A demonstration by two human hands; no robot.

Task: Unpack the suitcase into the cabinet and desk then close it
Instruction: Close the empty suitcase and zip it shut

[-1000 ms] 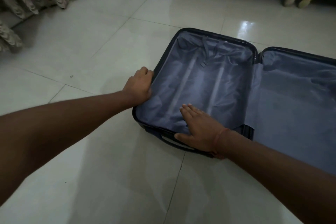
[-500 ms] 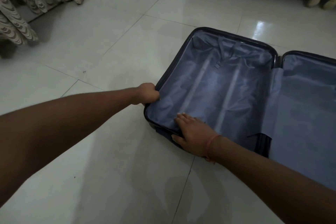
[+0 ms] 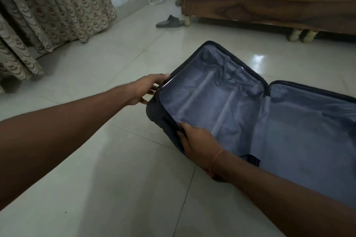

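Suitcase (image 3: 250, 113) looks empty, so unpacking prob. done; left hand (image 3: 148, 87) & right hand (image 3: 196, 140) grip left half's rim, closing remains.

We are seeing the dark suitcase (image 3: 260, 113) lying open on the floor, grey lining showing, nothing inside it, its left half tilting up off the tiles.

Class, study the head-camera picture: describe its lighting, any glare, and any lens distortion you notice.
Head view: dim overall, the suitcase lining murky grey; a bright glare patch on the tiled floor beyond it; wide-angle stretching enlarges the forearms at the edges; the curtain looks soft.
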